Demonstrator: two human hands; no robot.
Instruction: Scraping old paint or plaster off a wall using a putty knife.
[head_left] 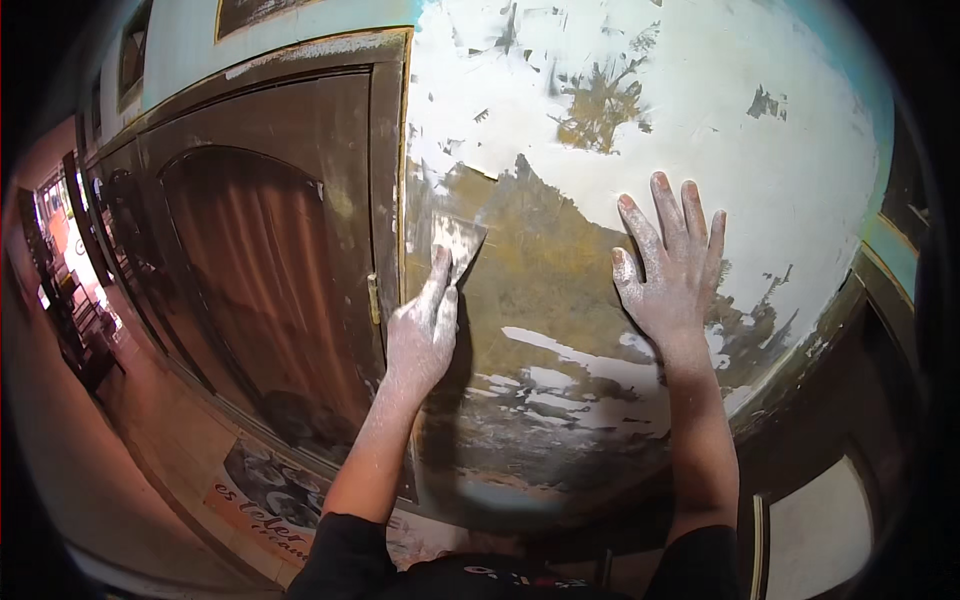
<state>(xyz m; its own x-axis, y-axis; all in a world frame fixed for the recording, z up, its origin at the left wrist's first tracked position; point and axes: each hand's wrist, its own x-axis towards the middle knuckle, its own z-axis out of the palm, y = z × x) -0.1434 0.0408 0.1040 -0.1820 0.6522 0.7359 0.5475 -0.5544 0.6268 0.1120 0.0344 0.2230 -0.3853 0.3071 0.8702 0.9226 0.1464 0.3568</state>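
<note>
My left hand (pixel 424 335), coated in white dust, is closed around a putty knife (pixel 459 240). The flat, whitened blade lies against the wall (pixel 560 265), close to the door frame. Two of my fingers stretch along the blade; the handle is hidden in my grip. My right hand (pixel 674 270), also dusty, rests flat on the wall with its fingers spread and holds nothing. Around the blade the wall is bare and brownish. White coating (pixel 740 120) covers the upper part, with ragged scraped patches and streaks lower down.
A dark brown wooden door (pixel 260 260) with an arched panel stands left of the wall, its brass hinge (pixel 374 298) near my left wrist. A printed banner (pixel 265 500) lies low at the left. Another dark frame (pixel 850 300) borders the wall at right.
</note>
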